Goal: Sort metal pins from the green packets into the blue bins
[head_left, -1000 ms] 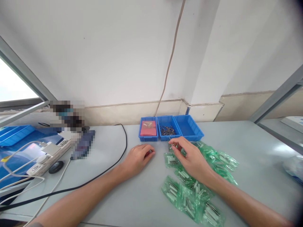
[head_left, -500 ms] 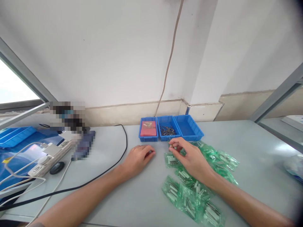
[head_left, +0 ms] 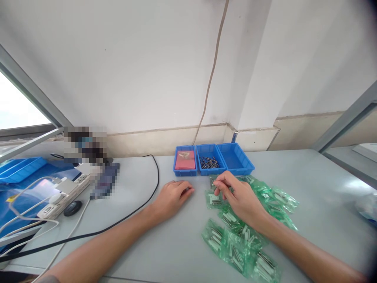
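Observation:
My left hand (head_left: 174, 198) rests on the grey table with its fingers curled in; nothing shows in it. Over the green plastic bags, my right hand (head_left: 240, 198) has thumb and fingertips pinched together. Whatever lies between those fingertips is too small to make out. Close under the fingers is a small green bag (head_left: 214, 200) holding white pieces and metal pins. Just beyond them stands a blue bin of metal pins (head_left: 209, 162). Nearer to me lie several more filled green bags (head_left: 234, 249), partly overlapping.
Left of the pin bin is a blue bin with a red packet (head_left: 185, 161); an empty blue bin (head_left: 235, 157) is on its right. A black cable (head_left: 123, 219) crosses the table. A power strip (head_left: 63, 198) with white cords and a black mouse-like object (head_left: 72, 208) lie left.
My right hand has drawn back slightly from the bins, and its fingers have curled in more. A thin metal pin that stuck up from its fingertips no longer shows clearly. My left hand stays put.

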A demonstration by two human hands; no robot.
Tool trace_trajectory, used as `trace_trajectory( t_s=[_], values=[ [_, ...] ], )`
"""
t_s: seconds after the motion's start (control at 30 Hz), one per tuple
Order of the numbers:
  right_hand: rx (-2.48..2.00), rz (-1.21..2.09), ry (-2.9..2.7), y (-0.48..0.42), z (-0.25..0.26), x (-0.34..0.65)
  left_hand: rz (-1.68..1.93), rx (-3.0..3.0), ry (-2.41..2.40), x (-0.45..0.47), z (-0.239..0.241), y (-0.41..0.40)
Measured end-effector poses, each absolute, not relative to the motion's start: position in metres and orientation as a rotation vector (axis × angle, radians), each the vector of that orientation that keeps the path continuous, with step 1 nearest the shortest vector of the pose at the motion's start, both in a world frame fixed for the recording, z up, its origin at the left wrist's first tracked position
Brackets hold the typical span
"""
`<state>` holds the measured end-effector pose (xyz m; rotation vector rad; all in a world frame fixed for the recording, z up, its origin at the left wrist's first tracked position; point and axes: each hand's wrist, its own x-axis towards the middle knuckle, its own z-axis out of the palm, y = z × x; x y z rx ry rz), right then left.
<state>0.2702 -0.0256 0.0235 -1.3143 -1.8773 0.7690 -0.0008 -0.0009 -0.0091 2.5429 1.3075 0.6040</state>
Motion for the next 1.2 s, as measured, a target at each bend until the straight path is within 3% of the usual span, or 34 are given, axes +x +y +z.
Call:
trace_trajectory(
  t_s=[1.2],
  values=[
    [-1.316,0.604,-1.963,-0.023,0.024,0.2697,0.565,2.466,1.423,0.0002,-0.0023,-0.0015]
  ],
)
